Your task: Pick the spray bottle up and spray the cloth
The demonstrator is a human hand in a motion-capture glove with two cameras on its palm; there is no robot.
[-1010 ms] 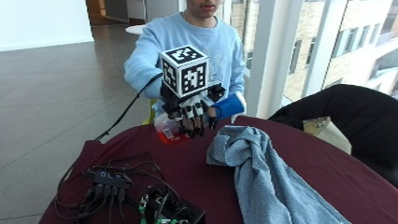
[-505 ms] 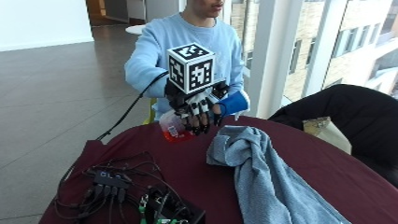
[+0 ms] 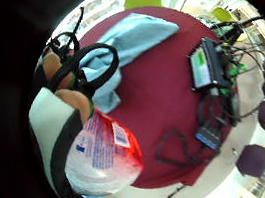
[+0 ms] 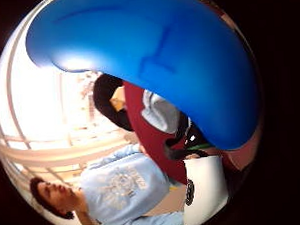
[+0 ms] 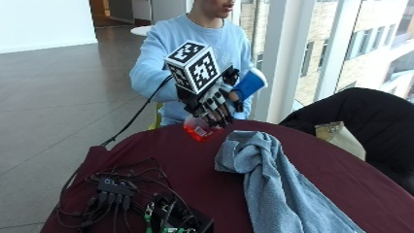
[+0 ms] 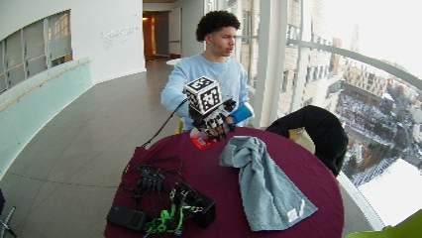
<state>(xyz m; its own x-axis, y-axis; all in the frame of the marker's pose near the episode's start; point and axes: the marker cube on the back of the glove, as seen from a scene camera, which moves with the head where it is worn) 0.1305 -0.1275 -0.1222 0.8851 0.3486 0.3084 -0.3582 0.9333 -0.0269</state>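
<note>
My gloved right hand [image 5: 212, 101] grips a spray bottle and holds it in the air above the far side of the round maroon table [image 5: 194, 170]. The bottle has a blue spray head [image 5: 249, 83] and a clear body with red liquid [image 5: 197, 129]. Its labelled body [image 3: 106, 153] fills the little finger side palm view, and its blue head [image 4: 152, 57] fills the thumb side view. A grey-blue cloth [image 5: 275, 184] lies bunched and draped across the table, just right of and below the bottle. The cloth [image 6: 264, 183] runs toward the near edge.
A tangle of black cables and a hub [image 5: 113, 187] lies on the table's left part, with a black box with green wires [image 6: 181, 210] at the near edge. A dark chair with a jacket [image 5: 362, 116] stands at the right.
The hand has lifted the bottle a little higher and further from the table since a second ago. The cloth has not moved.
</note>
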